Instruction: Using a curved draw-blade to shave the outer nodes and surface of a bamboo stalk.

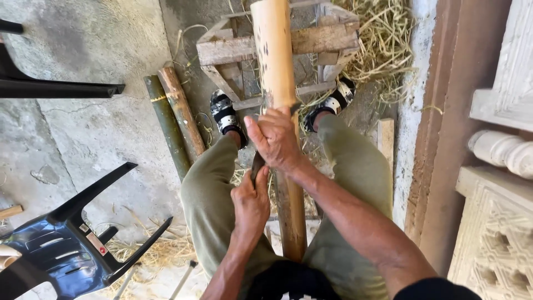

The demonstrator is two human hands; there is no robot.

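A thick pale bamboo pole (276,55) runs from my lap up over a rough wooden frame (233,51). My right hand (275,139) presses on the back of a dark blade against the pole. My left hand (251,203) is closed around the blade's dark handle (257,163) just left of the pole. Most of the blade is hidden under my right hand. I sit with both legs in olive trousers either side of the pole, feet in black and white sandals (225,114).
Two shorter bamboo lengths (175,119) lie on the concrete floor at left. An overturned black plastic chair (66,244) sits at lower left, another chair part (55,88) at upper left. Dry straw (383,39) is piled at the top right. Carved white stonework (499,166) lines the right.
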